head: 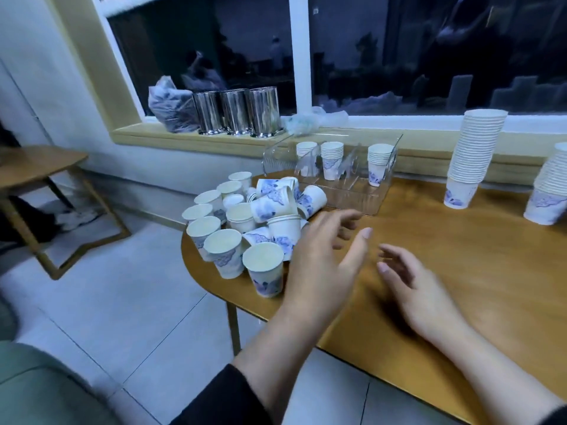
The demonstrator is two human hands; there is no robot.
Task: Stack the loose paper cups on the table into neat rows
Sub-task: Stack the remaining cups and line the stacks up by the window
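From the head camera, the loose paper cups (245, 222) are sitting jumbled at the table's (460, 271) left end, some upright, some tipped. The left hand (319, 259) is hovering just right of them, fingers spread, grasping nothing; the right hand (420, 286) is hanging relaxed and released nearby. A tall cup stack (474, 154) is standing far right, beyond a clear tray (352, 194) holding short stacks.

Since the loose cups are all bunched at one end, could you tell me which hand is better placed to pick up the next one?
Probably the left hand: it hovers open right beside the loose cup pile, nearly touching the nearest cups. The right hand is open too, but over bare table, farther from the pile.
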